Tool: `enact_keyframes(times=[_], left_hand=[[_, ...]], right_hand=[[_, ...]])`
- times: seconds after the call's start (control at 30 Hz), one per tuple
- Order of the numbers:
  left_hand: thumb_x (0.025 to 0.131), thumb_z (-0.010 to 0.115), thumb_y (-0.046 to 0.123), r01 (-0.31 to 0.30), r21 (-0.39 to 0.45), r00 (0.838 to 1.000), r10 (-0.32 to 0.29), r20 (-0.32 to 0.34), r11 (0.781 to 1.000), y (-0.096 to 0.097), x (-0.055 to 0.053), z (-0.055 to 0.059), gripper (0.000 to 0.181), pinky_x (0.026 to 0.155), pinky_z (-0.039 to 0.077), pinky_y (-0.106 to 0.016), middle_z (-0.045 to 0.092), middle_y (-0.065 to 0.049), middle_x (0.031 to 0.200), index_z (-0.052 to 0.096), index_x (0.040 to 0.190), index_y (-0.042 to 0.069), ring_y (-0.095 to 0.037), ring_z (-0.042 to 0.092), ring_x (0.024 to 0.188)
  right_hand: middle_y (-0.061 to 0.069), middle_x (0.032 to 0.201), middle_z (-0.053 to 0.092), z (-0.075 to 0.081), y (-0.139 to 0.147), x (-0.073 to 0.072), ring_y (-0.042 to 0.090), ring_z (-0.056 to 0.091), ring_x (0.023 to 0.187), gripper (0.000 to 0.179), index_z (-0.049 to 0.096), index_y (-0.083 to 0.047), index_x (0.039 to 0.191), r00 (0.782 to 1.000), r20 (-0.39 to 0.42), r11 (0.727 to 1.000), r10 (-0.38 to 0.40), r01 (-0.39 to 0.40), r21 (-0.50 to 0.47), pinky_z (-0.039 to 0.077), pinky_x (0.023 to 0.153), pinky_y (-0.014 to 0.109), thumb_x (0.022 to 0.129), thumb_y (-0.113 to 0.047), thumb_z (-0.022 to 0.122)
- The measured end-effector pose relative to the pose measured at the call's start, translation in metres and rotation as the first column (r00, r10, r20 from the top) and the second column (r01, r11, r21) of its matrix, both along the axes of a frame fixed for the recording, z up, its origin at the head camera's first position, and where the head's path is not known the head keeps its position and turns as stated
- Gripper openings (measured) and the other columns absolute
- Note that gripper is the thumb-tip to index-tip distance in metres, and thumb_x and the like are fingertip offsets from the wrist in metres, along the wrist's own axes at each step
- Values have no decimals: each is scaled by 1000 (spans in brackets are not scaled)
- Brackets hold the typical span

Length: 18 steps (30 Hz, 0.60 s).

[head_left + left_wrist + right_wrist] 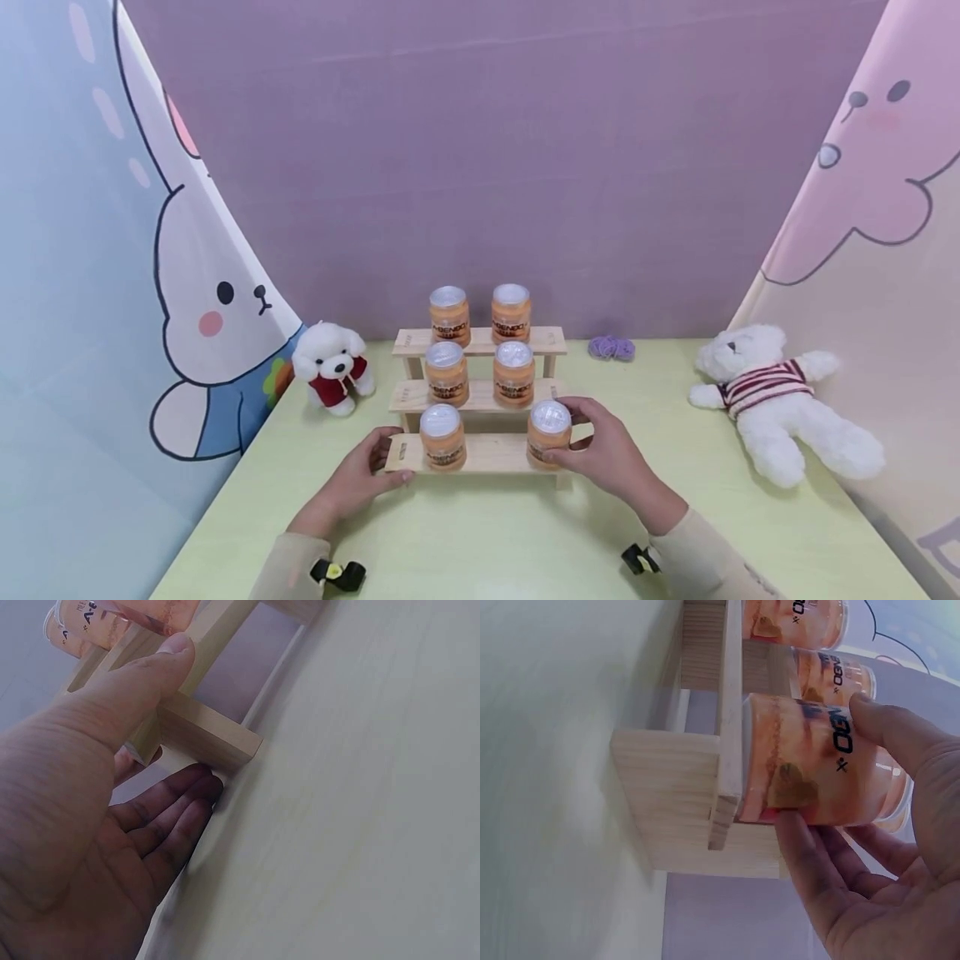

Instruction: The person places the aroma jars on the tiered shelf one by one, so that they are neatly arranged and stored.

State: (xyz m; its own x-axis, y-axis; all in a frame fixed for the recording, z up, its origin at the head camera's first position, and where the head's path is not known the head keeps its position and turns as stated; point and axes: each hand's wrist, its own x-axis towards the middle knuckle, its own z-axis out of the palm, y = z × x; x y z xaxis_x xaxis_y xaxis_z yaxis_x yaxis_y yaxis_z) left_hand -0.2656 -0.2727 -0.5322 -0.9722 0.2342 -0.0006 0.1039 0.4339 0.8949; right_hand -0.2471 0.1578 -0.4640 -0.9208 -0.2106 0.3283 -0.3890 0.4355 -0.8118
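Observation:
A three-step wooden display stand (495, 452) holds orange cans with silver lids, two on each step. My right hand (609, 454) grips the can at the right end of the lowest step (549, 442). In the right wrist view this can (795, 757) stands against the board, thumb on one side and fingers on the other. The left end of the same step is held by my left hand (352, 479). Its thumb (169, 660) lies on the board's edge in the left wrist view, with the other fingers beside the stand's leg (210, 735).
A white plush dog (330, 362) in red sits left of the stand. On the right lies a white plush bear (780, 400) in a striped top. A purple bundle (611, 347) is at the table's back, before a purple backdrop (510, 167). The tabletop (450, 542) is pale yellow-green.

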Motion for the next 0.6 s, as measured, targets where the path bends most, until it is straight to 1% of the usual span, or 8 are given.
enact_keyframes(times=[0.1,0.23,0.47,0.6], left_hand=[[85,90,30,-4,-2,1000,4,1,1000,-1,0,-1,75,106,45,-45,64,-6,128,50,147,18,-22,61,117],[86,90,31,-3,-3,1000,3,-1,1000,0,-1,0,75,107,45,-46,64,-6,129,49,147,17,-22,61,118],[85,90,30,-5,-3,1000,5,0,1000,0,0,1,75,108,43,-47,64,-6,128,50,147,17,-22,61,118],[85,90,28,-4,2,1000,4,1,1000,0,0,3,75,109,43,-47,64,-6,127,50,147,17,-22,61,118]], right_hand=[[3,120,63,-3,0,2,27,63,108,76,58,-10,139,999,32,1000,-3,3,6,62,78,35,74,-15,98],[4,119,61,-4,-1,4,26,62,108,72,58,-9,137,999,46,1000,-11,10,11,62,78,34,76,-10,95],[2,116,64,-2,-9,3,24,63,105,73,58,-10,138,999,22,999,-28,27,44,61,74,34,75,-13,96],[2,116,66,-1,-15,3,24,64,102,73,59,-10,138,1000,20,998,-20,19,57,61,73,34,75,-15,97]])
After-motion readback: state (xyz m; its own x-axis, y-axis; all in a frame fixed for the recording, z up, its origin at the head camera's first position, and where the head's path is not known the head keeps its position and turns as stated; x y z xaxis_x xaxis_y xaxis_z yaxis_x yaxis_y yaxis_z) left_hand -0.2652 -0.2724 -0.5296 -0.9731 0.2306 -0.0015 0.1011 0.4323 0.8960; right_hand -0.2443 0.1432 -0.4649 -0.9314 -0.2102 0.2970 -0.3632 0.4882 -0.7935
